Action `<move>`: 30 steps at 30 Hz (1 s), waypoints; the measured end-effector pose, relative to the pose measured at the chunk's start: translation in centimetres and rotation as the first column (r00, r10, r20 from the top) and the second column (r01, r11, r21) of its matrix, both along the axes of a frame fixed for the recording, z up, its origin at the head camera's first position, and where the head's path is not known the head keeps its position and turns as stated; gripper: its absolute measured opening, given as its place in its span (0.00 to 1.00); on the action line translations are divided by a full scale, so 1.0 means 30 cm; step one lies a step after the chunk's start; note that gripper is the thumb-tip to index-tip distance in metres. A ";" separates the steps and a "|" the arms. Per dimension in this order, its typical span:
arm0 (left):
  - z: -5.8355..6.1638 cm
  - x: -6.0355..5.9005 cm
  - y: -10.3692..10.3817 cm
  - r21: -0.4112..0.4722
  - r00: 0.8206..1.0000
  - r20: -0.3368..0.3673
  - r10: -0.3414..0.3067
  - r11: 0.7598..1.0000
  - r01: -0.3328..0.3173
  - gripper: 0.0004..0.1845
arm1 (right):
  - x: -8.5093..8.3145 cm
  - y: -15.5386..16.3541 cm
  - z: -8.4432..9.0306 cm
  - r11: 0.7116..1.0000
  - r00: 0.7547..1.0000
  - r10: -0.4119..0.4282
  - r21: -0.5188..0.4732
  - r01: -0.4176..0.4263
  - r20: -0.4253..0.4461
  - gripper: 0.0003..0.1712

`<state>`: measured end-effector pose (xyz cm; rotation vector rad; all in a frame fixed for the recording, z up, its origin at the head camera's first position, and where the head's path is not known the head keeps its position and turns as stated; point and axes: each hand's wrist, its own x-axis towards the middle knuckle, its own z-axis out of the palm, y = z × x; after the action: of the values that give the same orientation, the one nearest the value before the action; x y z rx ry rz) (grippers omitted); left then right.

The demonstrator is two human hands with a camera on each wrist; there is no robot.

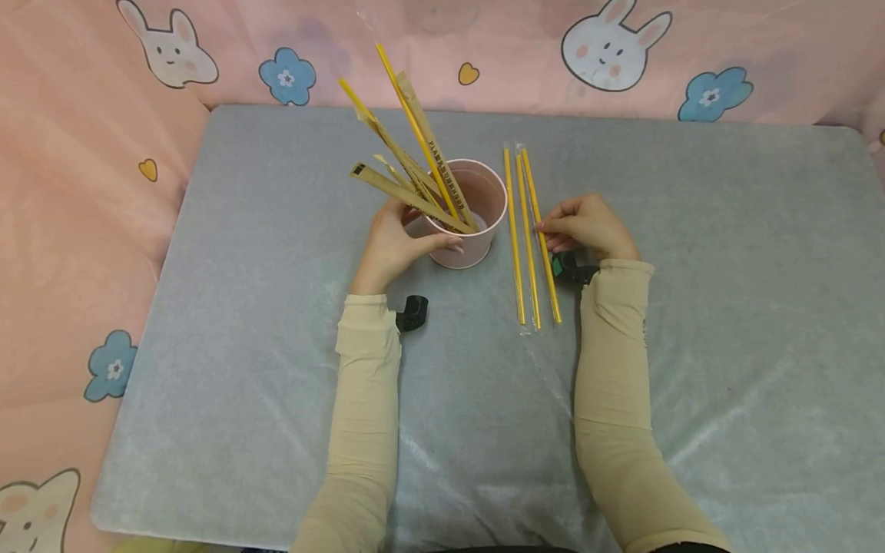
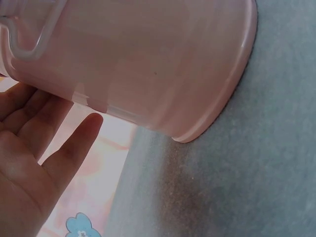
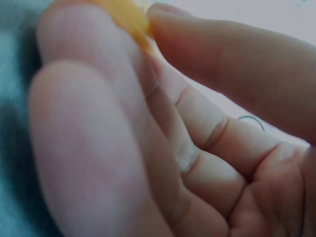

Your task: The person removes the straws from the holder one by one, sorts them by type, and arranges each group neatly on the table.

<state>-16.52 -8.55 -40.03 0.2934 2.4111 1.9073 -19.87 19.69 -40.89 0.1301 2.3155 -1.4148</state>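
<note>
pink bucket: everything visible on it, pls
The pink bucket is round, open-topped and glossy; whether plastic or metal, I can't tell. A pale loop, perhaps a handle, shows on its side. It stands upright on the grey table, left hand around its left side, thumb across the front. Yellow straws and brown-wrapped sticks lean out, tops leftward.

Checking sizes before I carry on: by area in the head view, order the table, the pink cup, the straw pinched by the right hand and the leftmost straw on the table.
1. Table, by far.
2. Pink cup.
3. Pinched straw and leftmost straw: they look too alike to rank.
</note>
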 end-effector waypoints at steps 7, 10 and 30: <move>0.001 -0.001 0.001 0.016 1.000 -0.005 -0.005 1.000 0.005 0.35 | 0.000 0.006 0.005 1.000 1.000 -0.005 -0.017 0.004 -0.010 0.14; 0.000 -0.001 0.001 0.017 1.000 -0.002 -0.003 1.000 0.003 0.35 | 0.000 0.004 0.007 1.000 1.000 0.011 -0.005 -0.011 -0.002 0.14; 0.006 0.000 -0.002 -0.001 1.000 -0.006 0.000 1.000 0.000 0.35 | 0.003 -0.003 0.007 0.997 0.997 0.071 -0.017 -0.070 0.031 0.10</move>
<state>-16.54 -8.59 -39.86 0.2986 2.4154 1.9085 -19.80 19.61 -40.68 0.0647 2.2607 -1.3860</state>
